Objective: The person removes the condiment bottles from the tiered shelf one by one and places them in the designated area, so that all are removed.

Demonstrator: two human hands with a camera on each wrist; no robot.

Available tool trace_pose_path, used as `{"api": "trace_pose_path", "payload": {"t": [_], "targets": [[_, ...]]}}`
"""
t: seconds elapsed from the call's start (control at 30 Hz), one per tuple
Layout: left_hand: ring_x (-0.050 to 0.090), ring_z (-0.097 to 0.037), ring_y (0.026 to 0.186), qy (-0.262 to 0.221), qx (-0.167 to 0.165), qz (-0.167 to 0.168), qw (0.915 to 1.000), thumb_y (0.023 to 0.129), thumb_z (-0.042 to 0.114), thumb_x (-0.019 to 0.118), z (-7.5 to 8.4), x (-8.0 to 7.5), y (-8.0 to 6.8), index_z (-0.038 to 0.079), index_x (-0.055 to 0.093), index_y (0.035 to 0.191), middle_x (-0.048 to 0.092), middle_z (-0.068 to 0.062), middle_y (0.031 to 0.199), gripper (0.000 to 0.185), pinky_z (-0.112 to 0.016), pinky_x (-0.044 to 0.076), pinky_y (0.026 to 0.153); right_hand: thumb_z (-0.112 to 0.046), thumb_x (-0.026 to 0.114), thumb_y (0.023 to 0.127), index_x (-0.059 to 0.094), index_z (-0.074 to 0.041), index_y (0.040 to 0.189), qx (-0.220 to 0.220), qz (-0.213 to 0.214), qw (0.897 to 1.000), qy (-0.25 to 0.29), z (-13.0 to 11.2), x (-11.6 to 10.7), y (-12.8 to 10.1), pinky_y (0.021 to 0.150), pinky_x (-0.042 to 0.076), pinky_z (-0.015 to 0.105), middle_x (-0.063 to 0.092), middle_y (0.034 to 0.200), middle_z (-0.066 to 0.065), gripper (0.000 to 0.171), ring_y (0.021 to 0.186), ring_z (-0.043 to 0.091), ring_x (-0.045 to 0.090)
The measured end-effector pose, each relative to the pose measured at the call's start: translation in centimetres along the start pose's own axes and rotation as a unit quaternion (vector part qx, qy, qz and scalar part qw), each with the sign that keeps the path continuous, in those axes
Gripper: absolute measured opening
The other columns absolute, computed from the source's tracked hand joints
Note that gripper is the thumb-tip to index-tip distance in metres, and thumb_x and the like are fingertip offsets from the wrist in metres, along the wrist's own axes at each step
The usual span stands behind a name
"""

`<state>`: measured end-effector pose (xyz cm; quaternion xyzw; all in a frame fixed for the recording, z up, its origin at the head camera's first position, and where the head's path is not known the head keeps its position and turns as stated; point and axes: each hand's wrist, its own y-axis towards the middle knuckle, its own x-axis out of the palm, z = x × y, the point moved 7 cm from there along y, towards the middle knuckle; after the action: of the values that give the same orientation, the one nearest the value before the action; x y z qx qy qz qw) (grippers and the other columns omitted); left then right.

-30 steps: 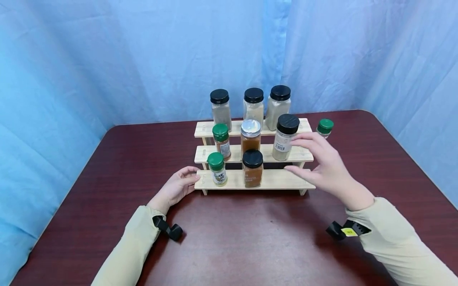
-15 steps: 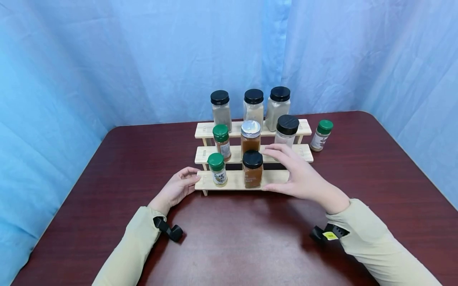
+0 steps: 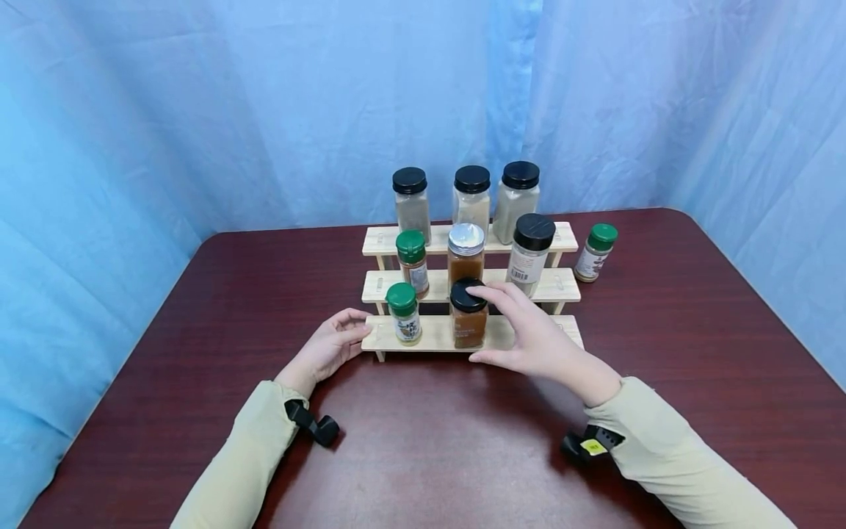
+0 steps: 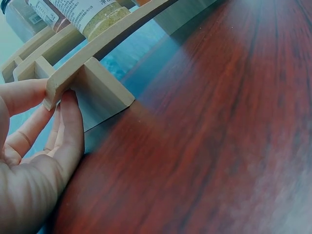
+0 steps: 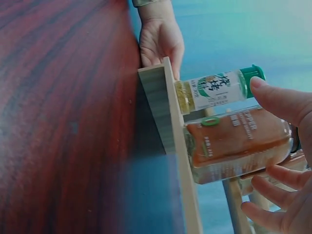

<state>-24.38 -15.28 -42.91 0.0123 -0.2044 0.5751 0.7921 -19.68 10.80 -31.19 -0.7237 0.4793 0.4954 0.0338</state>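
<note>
A three-tier wooden rack (image 3: 435,332) holds spice jars on every step. My left hand (image 3: 330,344) pinches the left end of its lowest shelf; the left wrist view shows fingers and thumb on the board's end (image 4: 61,80). On that shelf stand a green-capped spice shaker (image 3: 407,328) and, mid-shelf, a black-lidded square jar of brown powder (image 3: 469,330). My right hand (image 3: 538,344) is spread just right of this jar, thumb low in front and fingers near the lid. In the right wrist view, thumb and fingers flank the jar (image 5: 239,139) without a visible grip.
The middle step carries a green-capped shaker (image 3: 413,264), a silver-topped jar (image 3: 465,257) and a black-capped jar (image 3: 529,261). Several black-lidded jars (image 3: 517,206) stand on top. Another green-capped shaker (image 3: 593,257) stands on the dark table (image 3: 423,441), right of the rack. Blue curtains (image 3: 370,95) surround it.
My right hand has moved left and down, from beside the black-capped jar on the middle step to the brown-powder jar on the lowest. The left hand keeps its place.
</note>
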Motion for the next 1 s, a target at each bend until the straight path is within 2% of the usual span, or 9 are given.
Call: {"api": "trace_pose_path", "payload": {"t": [0.27, 0.5, 0.8, 1.0], "targets": [[0.064, -0.007, 0.079, 0.003, -0.002, 0.005, 1.0000, 0.094, -0.008, 0.043, -0.1, -0.2, 0.1, 0.017, 0.057, 0.097, 0.065, 0.003, 0.087, 0.029, -0.020, 0.053, 0.071, -0.019, 0.086, 0.067, 0.038, -0.009, 0.138, -0.017, 0.023, 1.000, 0.011, 0.3, 0.9, -0.2, 0.093, 0.045, 0.044, 0.049, 0.126, 0.013, 0.086, 0.114, 0.023, 0.048], [0.064, -0.007, 0.079, 0.003, 0.006, 0.001, 1.0000, 0.094, -0.008, 0.043, 0.1, 0.1, -0.1, 0.017, 0.057, 0.097, 0.065, 0.003, 0.087, 0.029, -0.020, 0.053, 0.070, -0.017, 0.087, 0.066, 0.035, -0.012, 0.138, -0.003, 0.048, 0.999, 0.018, 0.8, 1.8, -0.3, 0.090, 0.047, 0.040, 0.046, 0.124, 0.014, 0.088, 0.111, 0.021, 0.047], [0.064, -0.007, 0.079, 0.004, 0.005, 0.003, 1.0000, 0.094, -0.008, 0.042, 0.0, 0.0, 0.0, 0.017, 0.056, 0.097, 0.065, 0.003, 0.087, 0.029, -0.020, 0.054, 0.070, -0.005, 0.079, 0.074, 0.040, -0.010, 0.133, 0.004, 0.108, 0.994, 0.014, 0.9, 2.2, -0.4, 0.084, 0.047, 0.036, 0.048, 0.119, 0.015, 0.072, 0.103, 0.022, 0.051], [0.064, -0.007, 0.079, 0.005, 0.010, -0.003, 0.9999, 0.095, -0.008, 0.043, 0.1, 0.1, -0.1, 0.016, 0.056, 0.098, 0.064, 0.003, 0.088, 0.027, -0.020, 0.054, 0.071, -0.001, 0.078, 0.074, 0.041, -0.010, 0.131, -0.001, 0.121, 0.992, 0.021, 0.8, 2.3, -0.2, 0.085, 0.048, 0.040, 0.048, 0.119, 0.017, 0.069, 0.106, 0.025, 0.051]]}}
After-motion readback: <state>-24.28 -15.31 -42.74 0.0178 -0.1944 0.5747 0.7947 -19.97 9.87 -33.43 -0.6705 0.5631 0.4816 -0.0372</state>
